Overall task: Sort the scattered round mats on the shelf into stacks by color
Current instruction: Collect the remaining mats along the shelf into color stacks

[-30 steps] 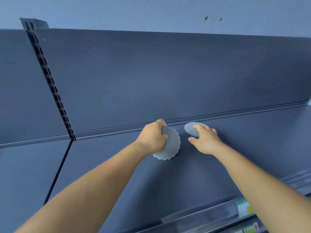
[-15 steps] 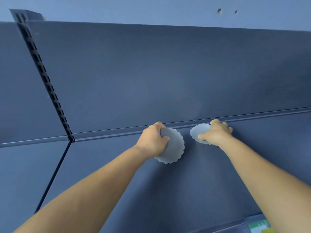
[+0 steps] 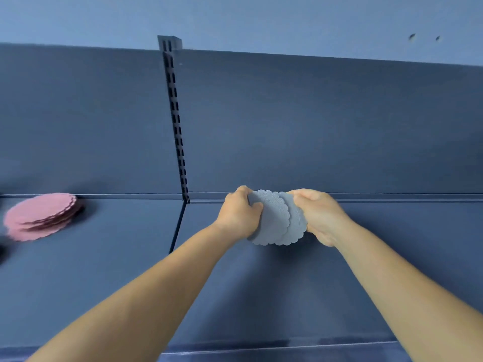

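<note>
Two pale grey round mats with scalloped edges overlap above the dark shelf (image 3: 261, 296), near its back wall. My left hand (image 3: 239, 214) grips the nearer grey mat (image 3: 271, 223) by its left side. My right hand (image 3: 320, 215) grips the second grey mat (image 3: 296, 222), which lies partly behind the first. A stack of pink scalloped mats (image 3: 39, 216) rests on the shelf at the far left.
A slotted upright rail (image 3: 176, 126) runs up the back panel, and a seam divides the shelf into left and right sections. A dark blurred object (image 3: 2, 253) shows at the far left edge. The shelf's front lip (image 3: 287, 348) runs along the bottom.
My right hand lifted its grey mat and brought it left against the mat in my left hand, so the two now overlap. The view swung left and the pink stack came into sight.
</note>
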Tool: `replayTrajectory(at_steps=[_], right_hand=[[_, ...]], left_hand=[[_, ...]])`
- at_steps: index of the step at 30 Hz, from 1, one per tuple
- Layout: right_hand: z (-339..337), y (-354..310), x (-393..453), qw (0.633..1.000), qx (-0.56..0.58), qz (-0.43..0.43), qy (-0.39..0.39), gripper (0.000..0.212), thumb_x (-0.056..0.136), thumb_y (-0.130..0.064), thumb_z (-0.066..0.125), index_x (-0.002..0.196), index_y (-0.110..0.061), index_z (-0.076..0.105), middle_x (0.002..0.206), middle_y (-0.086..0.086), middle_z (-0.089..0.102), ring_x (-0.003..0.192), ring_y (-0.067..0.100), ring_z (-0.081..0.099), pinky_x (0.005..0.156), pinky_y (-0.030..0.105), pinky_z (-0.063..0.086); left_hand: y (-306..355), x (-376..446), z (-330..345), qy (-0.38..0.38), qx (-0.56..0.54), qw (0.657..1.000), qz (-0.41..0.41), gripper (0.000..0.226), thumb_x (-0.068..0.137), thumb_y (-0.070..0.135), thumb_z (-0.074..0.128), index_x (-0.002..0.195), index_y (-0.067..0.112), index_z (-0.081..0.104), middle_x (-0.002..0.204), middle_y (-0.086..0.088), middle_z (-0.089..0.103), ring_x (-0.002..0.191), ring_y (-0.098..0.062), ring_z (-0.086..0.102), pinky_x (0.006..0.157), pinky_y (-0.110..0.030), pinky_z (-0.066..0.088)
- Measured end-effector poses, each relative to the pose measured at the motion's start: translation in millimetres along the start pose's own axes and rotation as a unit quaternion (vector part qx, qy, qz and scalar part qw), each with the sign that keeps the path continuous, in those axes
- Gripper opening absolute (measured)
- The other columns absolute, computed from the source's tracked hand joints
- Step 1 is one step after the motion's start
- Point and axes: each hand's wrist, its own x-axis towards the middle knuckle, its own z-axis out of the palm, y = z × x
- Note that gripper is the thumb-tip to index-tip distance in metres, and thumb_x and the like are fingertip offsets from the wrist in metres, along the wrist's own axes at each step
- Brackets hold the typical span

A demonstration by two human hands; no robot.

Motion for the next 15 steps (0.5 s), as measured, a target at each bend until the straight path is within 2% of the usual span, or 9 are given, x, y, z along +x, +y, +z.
replayTrajectory(at_steps=[5, 7, 11, 14, 15], right_hand=[[87.1, -26.6, -40.6, 0.995, 0.061, -0.003, -0.085, 0.025, 0.094, -0.011, 0.045, 0.105, -0.013, 0.067, 0.105, 0.008, 0.072, 0.088, 0.024, 0.067, 0.081, 0.038, 0.055], [124.9, -35.4, -57.4, 0.989, 0.097, -0.005, -0.114, 0.025, 0.096, -0.009, 0.044, 0.106, -0.01, 0.066, 0.105, 0.009, 0.072, 0.091, 0.024, 0.067, 0.084, 0.039, 0.055], [195.8, -48.9, -86.9, 0.979, 0.13, -0.001, -0.154, 0.022, 0.096, -0.006, 0.046, 0.104, -0.009, 0.066, 0.098, 0.01, 0.072, 0.083, 0.024, 0.066, 0.081, 0.035, 0.055], [242.0, -51.4, -102.0, 0.983, 0.072, -0.007, -0.167, 0.026, 0.091, -0.011, 0.047, 0.108, -0.008, 0.067, 0.101, 0.021, 0.069, 0.08, 0.027, 0.057, 0.079, 0.036, 0.05], [256.3, -52.0, -107.0, 0.984, 0.034, -0.013, -0.172, 0.028, 0.09, -0.012, 0.047, 0.111, -0.01, 0.066, 0.099, 0.015, 0.069, 0.08, 0.023, 0.056, 0.079, 0.035, 0.05]], left_hand=[[-42.1, -30.4, -72.9, 0.053, 0.006, 0.998, -0.028, 0.024, 0.095, 0.023, 0.046, 0.118, 0.014, 0.047, 0.098, -0.002, 0.054, 0.087, -0.021, 0.05, 0.063, -0.027, 0.041], [-60.5, -44.1, -102.2, 0.074, 0.005, 0.996, -0.039, 0.027, 0.094, 0.023, 0.048, 0.119, 0.012, 0.045, 0.106, -0.006, 0.057, 0.092, -0.024, 0.052, 0.071, -0.029, 0.042], [-96.9, -71.2, -159.3, 0.115, 0.013, 0.991, -0.069, 0.036, 0.094, 0.023, 0.049, 0.127, 0.013, 0.041, 0.122, -0.007, 0.055, 0.111, -0.027, 0.054, 0.086, -0.033, 0.044], [-122.7, -87.7, -197.8, 0.129, 0.047, 0.987, -0.08, 0.031, 0.094, 0.025, 0.049, 0.122, 0.013, 0.05, 0.12, -0.007, 0.059, 0.112, -0.029, 0.055, 0.092, -0.035, 0.045], [-130.4, -93.1, -209.8, 0.134, 0.05, 0.986, -0.081, 0.028, 0.094, 0.024, 0.047, 0.118, 0.011, 0.052, 0.119, -0.008, 0.06, 0.111, -0.029, 0.055, 0.091, -0.036, 0.045]])
